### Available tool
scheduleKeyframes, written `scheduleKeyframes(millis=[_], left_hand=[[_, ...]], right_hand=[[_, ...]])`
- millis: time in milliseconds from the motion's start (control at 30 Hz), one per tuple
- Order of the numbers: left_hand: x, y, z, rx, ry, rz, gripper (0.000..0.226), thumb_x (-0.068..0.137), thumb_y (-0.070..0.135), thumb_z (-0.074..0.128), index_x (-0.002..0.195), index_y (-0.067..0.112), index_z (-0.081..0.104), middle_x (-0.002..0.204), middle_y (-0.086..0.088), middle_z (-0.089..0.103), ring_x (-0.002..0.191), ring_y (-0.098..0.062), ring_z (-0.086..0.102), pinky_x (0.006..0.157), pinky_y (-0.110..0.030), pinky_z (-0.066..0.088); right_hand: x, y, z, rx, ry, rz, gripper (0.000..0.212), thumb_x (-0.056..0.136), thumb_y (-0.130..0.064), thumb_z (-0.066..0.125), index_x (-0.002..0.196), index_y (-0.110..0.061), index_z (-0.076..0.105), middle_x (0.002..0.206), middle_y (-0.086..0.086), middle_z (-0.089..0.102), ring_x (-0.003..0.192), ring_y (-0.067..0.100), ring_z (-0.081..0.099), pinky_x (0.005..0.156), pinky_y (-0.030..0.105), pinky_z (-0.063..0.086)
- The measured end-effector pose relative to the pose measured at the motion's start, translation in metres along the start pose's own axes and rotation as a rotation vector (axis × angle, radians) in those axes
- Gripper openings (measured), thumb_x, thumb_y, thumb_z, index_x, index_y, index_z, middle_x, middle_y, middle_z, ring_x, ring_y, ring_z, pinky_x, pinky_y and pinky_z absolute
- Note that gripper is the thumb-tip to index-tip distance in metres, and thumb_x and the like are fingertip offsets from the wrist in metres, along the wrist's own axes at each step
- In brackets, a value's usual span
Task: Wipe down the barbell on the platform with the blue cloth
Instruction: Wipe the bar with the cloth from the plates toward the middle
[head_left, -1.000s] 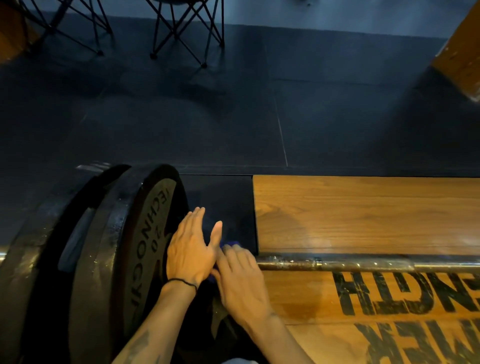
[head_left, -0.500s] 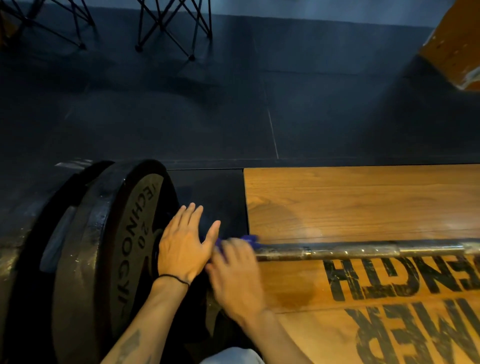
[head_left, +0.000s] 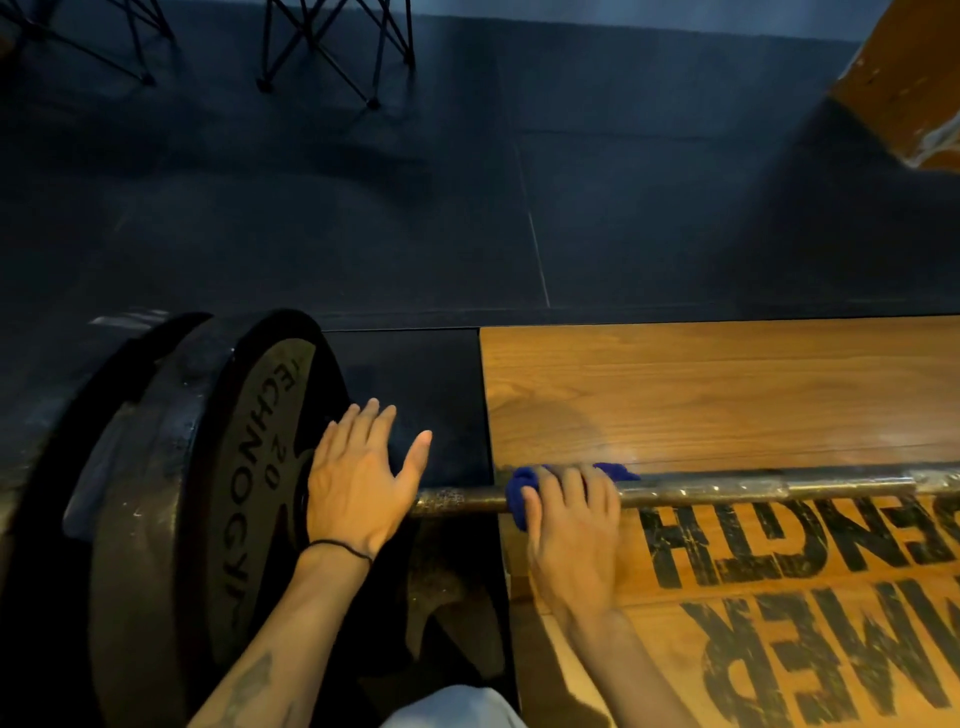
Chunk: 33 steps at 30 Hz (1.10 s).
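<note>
The steel barbell (head_left: 753, 491) lies across the wooden platform (head_left: 727, 395), its shaft dull and speckled. A blue cloth (head_left: 519, 491) is wrapped round the shaft just right of the platform's black strip. My right hand (head_left: 571, 530) grips that cloth and the bar, fingers curled over the top. My left hand (head_left: 358, 483) rests flat with straight fingers against the face of the black 20 kg plate (head_left: 249, 493) at the bar's left end. A bare stretch of shaft shows between the two hands.
Black rubber flooring (head_left: 467, 208) lies beyond the platform. Folding chair legs (head_left: 337, 52) stand at the far top left. A wooden box corner (head_left: 909, 88) juts in at the top right. Large black lettering (head_left: 805, 545) covers the near platform boards.
My right hand has slid the blue cloth rightward along the shaft, away from the plate. The left hand stays pressed on the plate.
</note>
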<state>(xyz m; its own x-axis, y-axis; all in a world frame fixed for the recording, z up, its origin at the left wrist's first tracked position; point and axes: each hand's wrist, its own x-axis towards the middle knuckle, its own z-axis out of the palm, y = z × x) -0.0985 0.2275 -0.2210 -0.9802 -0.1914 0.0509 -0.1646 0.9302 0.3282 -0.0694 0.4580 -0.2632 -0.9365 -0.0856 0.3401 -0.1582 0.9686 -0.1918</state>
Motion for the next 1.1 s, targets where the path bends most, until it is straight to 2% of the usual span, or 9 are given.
scheduleKeyframes(millis=[200, 300, 400, 467, 600, 733, 833, 1000, 1100], left_hand=[[0.002, -0.003, 0.002, -0.052, 0.029, -0.046, 0.086, 0.091, 0.071, 0.015, 0.145, 0.013, 0.050, 0.153, -0.008, 0.046, 0.147, -0.024, 0.033, 0.122, -0.043, 0.024], [0.001, -0.004, 0.002, -0.094, 0.058, -0.075, 0.086, 0.092, 0.071, 0.017, 0.143, 0.010, 0.051, 0.151, -0.010, 0.048, 0.146, -0.026, 0.035, 0.120, -0.045, 0.027], [0.000, -0.004, 0.003, -0.110, 0.059, -0.076, 0.086, 0.093, 0.071, 0.018, 0.143, 0.009, 0.051, 0.150, -0.011, 0.049, 0.145, -0.027, 0.036, 0.120, -0.045, 0.027], [-0.002, -0.003, 0.002, -0.120, 0.060, -0.084, 0.086, 0.094, 0.071, 0.017, 0.144, 0.009, 0.049, 0.150, -0.011, 0.049, 0.145, -0.026, 0.035, 0.121, -0.044, 0.026], [-0.001, -0.003, 0.003, -0.108, 0.057, -0.074, 0.086, 0.093, 0.071, 0.017, 0.145, 0.010, 0.049, 0.150, -0.011, 0.050, 0.145, -0.026, 0.036, 0.122, -0.042, 0.024], [0.003, -0.004, 0.004, -0.118, 0.053, -0.082, 0.089, 0.091, 0.072, 0.016, 0.146, 0.010, 0.047, 0.152, -0.010, 0.047, 0.146, -0.025, 0.034, 0.122, -0.041, 0.024], [0.004, -0.005, 0.003, -0.125, 0.039, -0.085, 0.091, 0.089, 0.074, 0.014, 0.148, 0.011, 0.044, 0.155, -0.009, 0.043, 0.148, -0.023, 0.029, 0.122, -0.040, 0.023], [0.000, -0.002, 0.000, -0.119, 0.024, -0.087, 0.091, 0.089, 0.075, 0.013, 0.148, 0.012, 0.044, 0.155, -0.008, 0.043, 0.149, -0.021, 0.028, 0.122, -0.039, 0.022], [-0.001, -0.001, 0.001, -0.078, 0.010, -0.058, 0.090, 0.091, 0.074, 0.014, 0.147, 0.011, 0.046, 0.153, -0.008, 0.046, 0.148, -0.022, 0.029, 0.122, -0.040, 0.023]], right_hand=[[-0.006, -0.108, 0.032, 0.093, -0.069, -0.322, 0.039, 0.095, -0.032, 0.056, 0.129, -0.015, 0.063, 0.129, 0.007, 0.062, 0.124, 0.030, 0.055, 0.113, 0.047, 0.036], [0.003, -0.089, 0.018, 0.099, -0.112, -0.381, 0.038, 0.100, -0.038, 0.051, 0.129, -0.017, 0.061, 0.125, 0.005, 0.062, 0.119, 0.026, 0.056, 0.107, 0.041, 0.043], [0.004, -0.025, 0.000, 0.073, -0.100, -0.230, 0.036, 0.104, -0.042, 0.046, 0.125, -0.018, 0.062, 0.113, 0.004, 0.063, 0.106, 0.026, 0.057, 0.098, 0.039, 0.042], [0.000, 0.005, -0.012, 0.014, -0.088, -0.139, 0.037, 0.105, -0.040, 0.046, 0.125, -0.015, 0.063, 0.116, 0.007, 0.063, 0.110, 0.029, 0.059, 0.103, 0.043, 0.042], [-0.005, -0.025, 0.001, -0.004, -0.041, -0.029, 0.039, 0.104, -0.037, 0.042, 0.126, -0.013, 0.063, 0.121, 0.011, 0.064, 0.119, 0.034, 0.057, 0.111, 0.051, 0.038], [-0.006, -0.104, 0.034, 0.015, -0.074, -0.352, 0.038, 0.095, -0.031, 0.049, 0.126, -0.012, 0.063, 0.124, 0.010, 0.064, 0.120, 0.031, 0.057, 0.110, 0.046, 0.035], [0.002, -0.092, 0.032, -0.001, -0.071, -0.459, 0.043, 0.097, -0.035, 0.053, 0.134, -0.013, 0.056, 0.127, 0.008, 0.063, 0.122, 0.027, 0.056, 0.109, 0.041, 0.034], [0.000, 0.006, 0.001, 0.003, -0.084, -0.275, 0.048, 0.104, -0.045, 0.045, 0.135, -0.013, 0.061, 0.129, 0.009, 0.065, 0.121, 0.028, 0.059, 0.109, 0.041, 0.037], [-0.010, 0.005, -0.002, -0.033, -0.065, -0.156, 0.048, 0.099, -0.038, 0.047, 0.134, -0.009, 0.062, 0.134, 0.014, 0.062, 0.128, 0.033, 0.055, 0.114, 0.050, 0.037]])
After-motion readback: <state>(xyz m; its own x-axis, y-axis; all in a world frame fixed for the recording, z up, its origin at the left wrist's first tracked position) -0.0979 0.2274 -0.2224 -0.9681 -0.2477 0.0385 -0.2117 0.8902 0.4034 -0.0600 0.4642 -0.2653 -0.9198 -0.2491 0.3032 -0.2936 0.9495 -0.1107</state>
